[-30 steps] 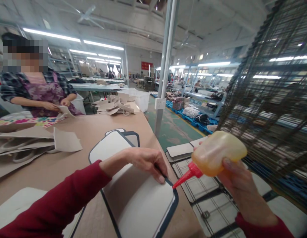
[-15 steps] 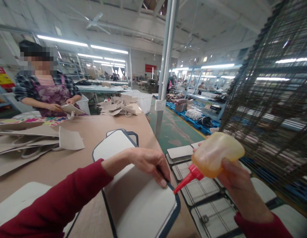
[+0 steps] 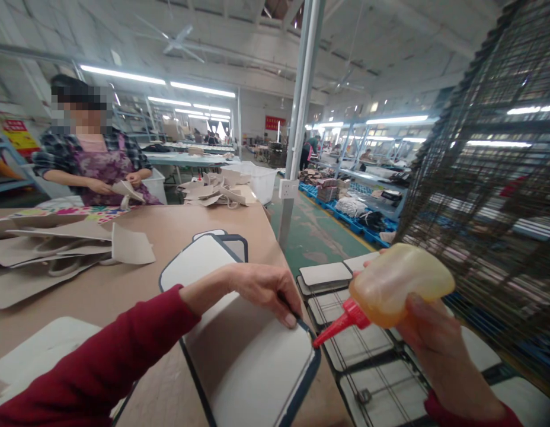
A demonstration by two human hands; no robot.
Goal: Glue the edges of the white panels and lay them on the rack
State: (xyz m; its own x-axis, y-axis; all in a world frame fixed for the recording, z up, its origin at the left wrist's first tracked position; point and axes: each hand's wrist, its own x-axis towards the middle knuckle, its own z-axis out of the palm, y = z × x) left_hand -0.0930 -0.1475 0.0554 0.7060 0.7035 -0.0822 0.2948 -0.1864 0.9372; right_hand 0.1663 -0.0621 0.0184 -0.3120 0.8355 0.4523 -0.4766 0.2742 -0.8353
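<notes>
My left hand [image 3: 266, 296] is closed on the far edge of a white panel with a dark blue border [image 3: 257, 362], thumb on top and fingers curled over the rim. The panel bends up from the table. My right hand [image 3: 428, 332] is wrapped round a translucent squeeze bottle [image 3: 402, 284] holding amber liquid. The bottle is tilted, its red nozzle [image 3: 339, 323] pointing down to the left. The nozzle's tip is at the panel's dark border, near its right corner. More bordered panels [image 3: 197, 261] lie beneath and behind it.
The brown tabletop [image 3: 177, 222] carries a pile of beige pieces with loop handles [image 3: 66, 252] at left. Right of the table, bordered panels lie on a wire rack [image 3: 368, 338]. A stack of wire racks [image 3: 492, 148] rises at right. Across the table, a person [image 3: 97, 160] handles a beige piece.
The nozzle tip has shifted slightly along the panel's dark border, and the bottle has moved a little to the right. Both hands keep their grip. The camera view has shifted slightly.
</notes>
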